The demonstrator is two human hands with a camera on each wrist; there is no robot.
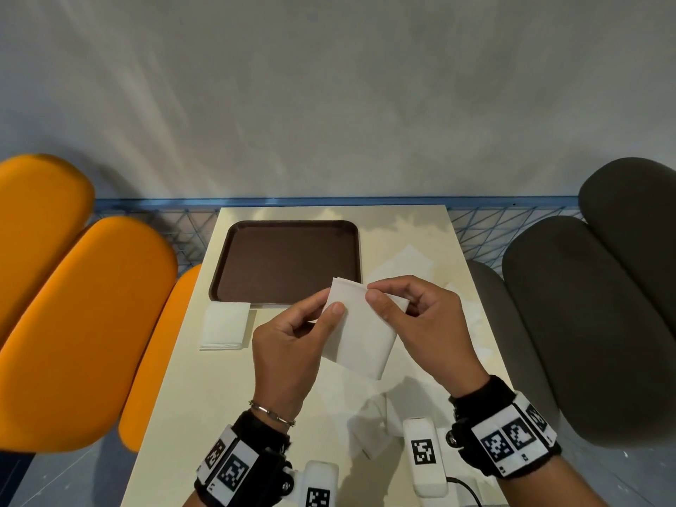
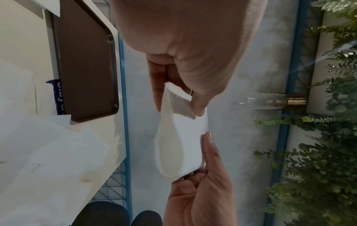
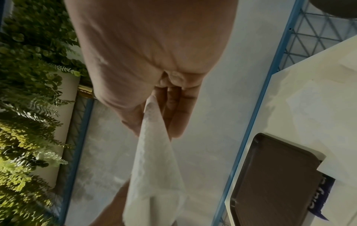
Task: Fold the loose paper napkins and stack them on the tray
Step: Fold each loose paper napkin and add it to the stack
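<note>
Napkin (image 1: 360, 331) held above worktop (image 1: 190, 389), pinched at upper corners by left hand (image 1: 289, 345) and right hand (image 1: 420, 320) (likely aligning edges for folding); tray (image 1: 219, 283) bare beyond

The tray (image 1: 285, 263) sits on the far part of the worktop (image 1: 183, 397), left of centre, with a folded napkin (image 1: 224, 325) just before its near left corner. Loose napkins (image 1: 406, 265) lie on the worktop right of the tray. Both hands, the left hand (image 1: 289, 345) and the right hand (image 1: 428, 320), hold one napkin (image 1: 360, 334) above the worktop, nearer than the tray.
</note>
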